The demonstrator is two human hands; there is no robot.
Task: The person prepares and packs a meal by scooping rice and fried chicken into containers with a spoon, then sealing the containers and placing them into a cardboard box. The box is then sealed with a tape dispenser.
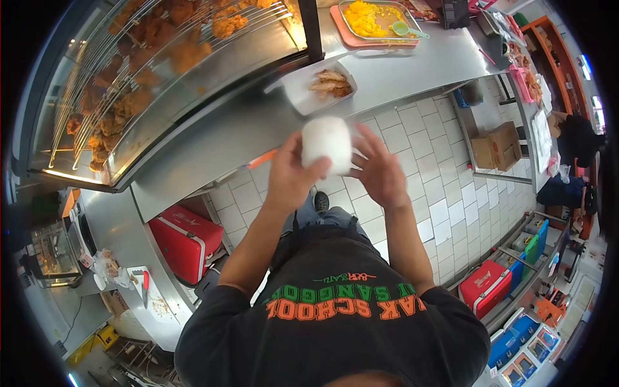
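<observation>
In the head view my left hand (291,169) grips a rounded white thing (325,140), its thumb across the lower side. The white thing is blurred; I cannot make out whether it is a container or a lump of food. Just to the right of it, my right hand (382,173) is open, its fingers spread and smeared by motion. Beyond my hands, at the counter's edge, sits an open white paper food box (298,97) with sliced, browned fried meat (331,84) in it.
A tray of yellow food (365,18) holds a green scoop (401,28). The heated display case (213,84) with fried pieces stands at left. Near the lower left lie a red-handled knife (146,284) and a red cooler box (184,242). Tiled floor (419,142) shows below.
</observation>
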